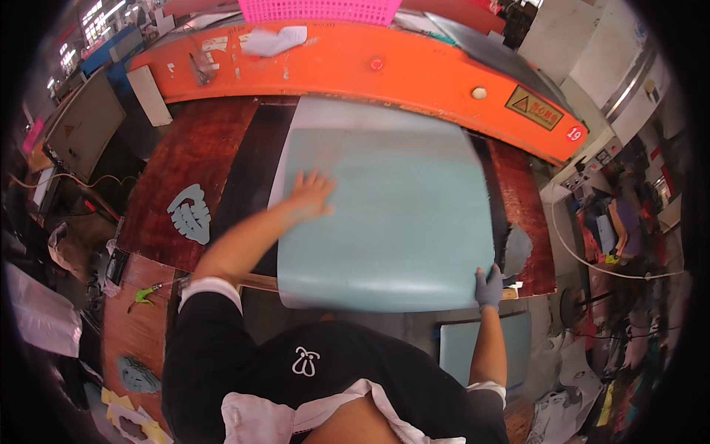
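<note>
A wide blue-green sheet, smooth and slightly glossy, lies over the work surface, and its near edge curves down past the table's front. Under its far end a paler white sheet or board shows. My bare left hand is over the left part of the sheet, fingers spread and somewhat blurred; whether it touches the sheet I cannot tell. At the near right corner my right hand, in a grey glove, grips the sheet's edge with the thumb on top.
An orange machine beam with a red button spans the far side, a pink basket behind it. Cut blue-green pieces rest on the red-brown board at left; a grey-blue scrap lies right. A green-handled tool sits at lower left.
</note>
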Demonstrator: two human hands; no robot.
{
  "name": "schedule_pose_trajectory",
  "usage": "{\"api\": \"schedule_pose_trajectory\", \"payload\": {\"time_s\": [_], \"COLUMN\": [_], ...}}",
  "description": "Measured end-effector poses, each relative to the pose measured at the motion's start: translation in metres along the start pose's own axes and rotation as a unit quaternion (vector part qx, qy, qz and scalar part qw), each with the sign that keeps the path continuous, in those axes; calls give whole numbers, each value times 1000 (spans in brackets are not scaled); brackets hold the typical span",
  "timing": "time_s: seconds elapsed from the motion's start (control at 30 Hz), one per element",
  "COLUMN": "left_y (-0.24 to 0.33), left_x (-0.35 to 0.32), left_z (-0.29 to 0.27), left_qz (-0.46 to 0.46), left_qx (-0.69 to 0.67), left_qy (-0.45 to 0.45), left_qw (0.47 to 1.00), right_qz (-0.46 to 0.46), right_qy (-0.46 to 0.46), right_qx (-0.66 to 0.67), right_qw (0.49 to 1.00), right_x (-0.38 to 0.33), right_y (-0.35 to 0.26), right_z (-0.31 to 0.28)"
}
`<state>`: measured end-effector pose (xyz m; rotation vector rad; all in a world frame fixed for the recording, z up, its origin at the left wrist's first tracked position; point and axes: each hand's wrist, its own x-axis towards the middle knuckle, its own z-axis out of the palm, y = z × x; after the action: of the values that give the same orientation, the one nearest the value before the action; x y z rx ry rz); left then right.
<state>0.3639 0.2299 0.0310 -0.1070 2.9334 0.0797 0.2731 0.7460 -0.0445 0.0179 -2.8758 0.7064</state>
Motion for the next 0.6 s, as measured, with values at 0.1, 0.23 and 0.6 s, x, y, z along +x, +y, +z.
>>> {"api": "schedule_pose_trajectory", "payload": {"time_s": [0.1, 0.23, 0.6], "left_y": [-14, -17, 17], "left_x": [-30, -40, -155], "left_z": [75, 83, 105], "left_qz": [-7, -6, -280], "left_qx": [-153, -163, -701], "left_qy": [104, 160, 126], "left_qw": [983, 973, 643], "right_qz": [-87, 33, 38], "right_qy": [106, 15, -97], "right_qx": [35, -6, 72], "right_qw": [990, 999, 992], "right_x": [-15, -2, 30], "right_y": [28, 11, 37], "right_z": [17, 10, 3]}}
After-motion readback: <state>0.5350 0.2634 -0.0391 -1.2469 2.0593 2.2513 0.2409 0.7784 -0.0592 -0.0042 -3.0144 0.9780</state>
